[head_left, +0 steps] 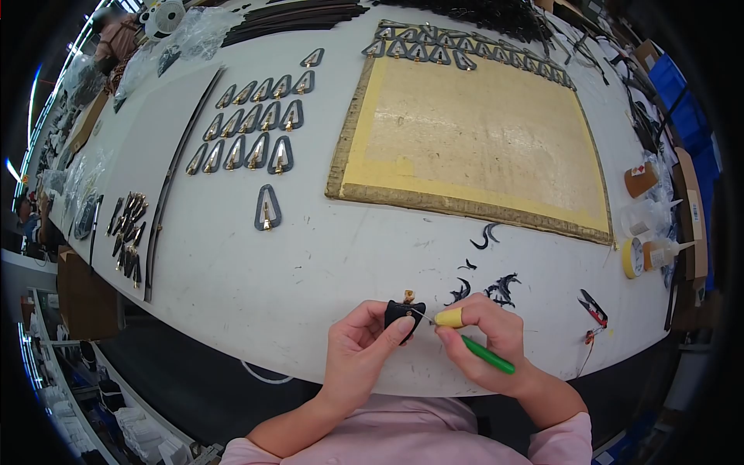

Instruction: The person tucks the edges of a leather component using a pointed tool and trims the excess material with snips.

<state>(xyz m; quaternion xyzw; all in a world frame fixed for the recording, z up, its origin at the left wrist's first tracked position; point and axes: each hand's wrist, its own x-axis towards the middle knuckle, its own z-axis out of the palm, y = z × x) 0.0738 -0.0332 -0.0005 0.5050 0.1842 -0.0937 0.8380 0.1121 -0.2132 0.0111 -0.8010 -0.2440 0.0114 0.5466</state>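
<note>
Two pink sleeves point(564, 442) lie nearest, at the edge of a white table point(302, 310). The left hand point(358, 349) is closed in a pinch, its thumb flat on the face of a small black piece point(402, 315) held upright just above the tabletop, with a gold fitting point(409, 295) at its top. The right hand point(490, 339) is curled round a green-handled tool point(490, 355) like a pen, a yellow cover point(449, 318) on one fingertip. The tool's thin tip reaches the piece — whether it touches, I cannot tell.

Just past the right hand lie dark shavings point(504, 290); farther right, red-handled snips point(594, 310). Away to the left, slim black-and-gold pieces point(129, 229) sit in a loose cluster beside a long black strip point(165, 182). One grey triangular piece point(267, 209) lies apart, nearer than the rows of similar pieces point(249, 120).

At the right stand a yellow tape roll point(633, 258) and bottles point(640, 180). Beyond the shavings is a yellow-edged board point(480, 155), more triangular pieces point(440, 56) along its far side — and, farthest, a bundle of dark strips point(293, 22).
</note>
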